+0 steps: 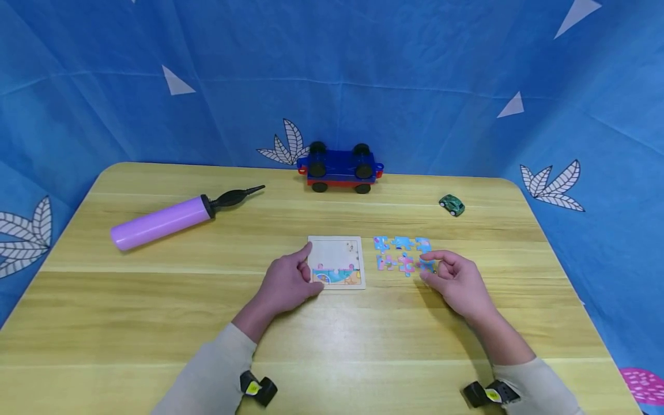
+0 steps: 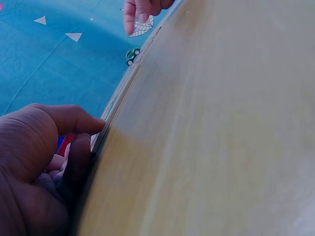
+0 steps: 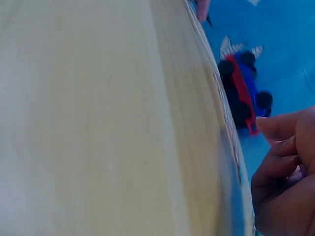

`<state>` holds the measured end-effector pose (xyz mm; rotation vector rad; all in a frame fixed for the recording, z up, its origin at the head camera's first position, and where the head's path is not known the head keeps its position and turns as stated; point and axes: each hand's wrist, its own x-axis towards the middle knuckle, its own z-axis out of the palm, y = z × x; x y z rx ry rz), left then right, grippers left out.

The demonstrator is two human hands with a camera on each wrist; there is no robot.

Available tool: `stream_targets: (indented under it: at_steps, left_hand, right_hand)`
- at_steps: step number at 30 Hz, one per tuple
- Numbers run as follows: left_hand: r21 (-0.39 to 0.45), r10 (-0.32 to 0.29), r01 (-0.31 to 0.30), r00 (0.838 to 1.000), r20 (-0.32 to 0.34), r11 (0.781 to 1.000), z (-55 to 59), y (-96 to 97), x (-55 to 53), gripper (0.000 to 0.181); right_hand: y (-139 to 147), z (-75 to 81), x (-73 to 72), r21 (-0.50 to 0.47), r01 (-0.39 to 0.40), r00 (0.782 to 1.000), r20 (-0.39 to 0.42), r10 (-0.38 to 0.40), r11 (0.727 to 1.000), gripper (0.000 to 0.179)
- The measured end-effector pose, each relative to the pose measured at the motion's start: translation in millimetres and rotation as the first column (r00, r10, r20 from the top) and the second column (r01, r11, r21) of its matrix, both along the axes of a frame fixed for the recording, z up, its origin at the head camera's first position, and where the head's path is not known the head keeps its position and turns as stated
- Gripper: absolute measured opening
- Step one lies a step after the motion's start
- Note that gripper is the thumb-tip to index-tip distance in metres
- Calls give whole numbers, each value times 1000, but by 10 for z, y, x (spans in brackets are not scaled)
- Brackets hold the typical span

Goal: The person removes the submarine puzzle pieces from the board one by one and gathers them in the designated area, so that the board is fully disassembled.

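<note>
The left grip [image 1: 287, 282] holds the puzzle frame [image 1: 331, 252] by its left edge, thumb at the near corner. Rightward of that grip lie loose puzzle pieces [image 1: 406, 263]; the right grip [image 1: 459, 286], thumb and index finger parted, is at the rightmost ones, contact unclear. Beyond it sits a green toy car [image 1: 452, 205].

We find a tabletop play area, curtained off: blue cloth [image 1: 332, 86] printed with leaves [image 1: 560, 187] and triangles [image 1: 174, 83] hangs around a wood-grain surface [image 1: 363, 340] bearing a green toy car [image 1: 452, 204], a red and blue toy wagon [image 1: 339, 164] and puzzle pieces [image 1: 402, 242]. The cloth fills the background, so we cannot tell whether this is a home or studio.
</note>
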<state>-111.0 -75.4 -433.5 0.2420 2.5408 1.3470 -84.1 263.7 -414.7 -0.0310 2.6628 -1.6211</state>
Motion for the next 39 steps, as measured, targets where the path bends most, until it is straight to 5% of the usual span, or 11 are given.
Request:
stream_targets:
  at_steps: [9, 28, 39]
  left_hand:
    - [20, -22, 22, 1000, 13, 1000, 28, -18, 5, 92]
    - [-23, -27, 27, 999, 23, 999, 29, -26, -17, 93]
    - [-22, -25, 26, 999, 30, 999, 26, -13, -16, 94]
  right_hand:
    - [-434, 37, 17, -74, -123, 992, -49, 120, 990, 26]
    - [-1242, 64, -173, -130, -300, 953, 6, 303, 945, 35]
    - [-1447, -30, -305, -66, -362, 928, 71, 367, 930, 40]
